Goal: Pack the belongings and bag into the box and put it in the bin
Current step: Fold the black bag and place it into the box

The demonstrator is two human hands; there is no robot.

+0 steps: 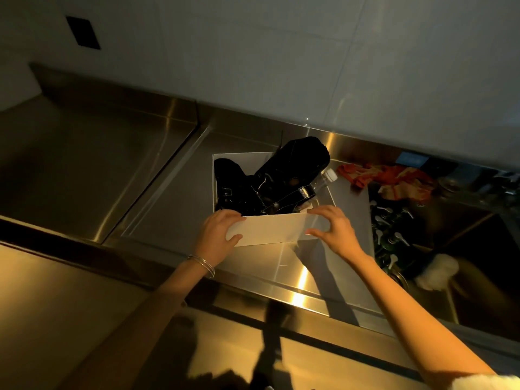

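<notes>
A white box (pixel 270 230) stands on the steel counter near the middle of the view. A black bag (pixel 284 175) with straps fills it and sticks out over the far rim. A clear bottle with a white cap (pixel 326 178) lies against the bag at the box's right side. My left hand (pixel 218 235) grips the left end of the near white flap. My right hand (pixel 333 230) pinches the flap's right end, thumb below and fingers above.
An orange and red cloth (pixel 388 177) lies right of the box. A sink (pixel 450 249) on the right holds spoons and dark dishes. A recessed steel tray (pixel 84 164) lies to the left. A tiled wall (pixel 281 52) rises behind.
</notes>
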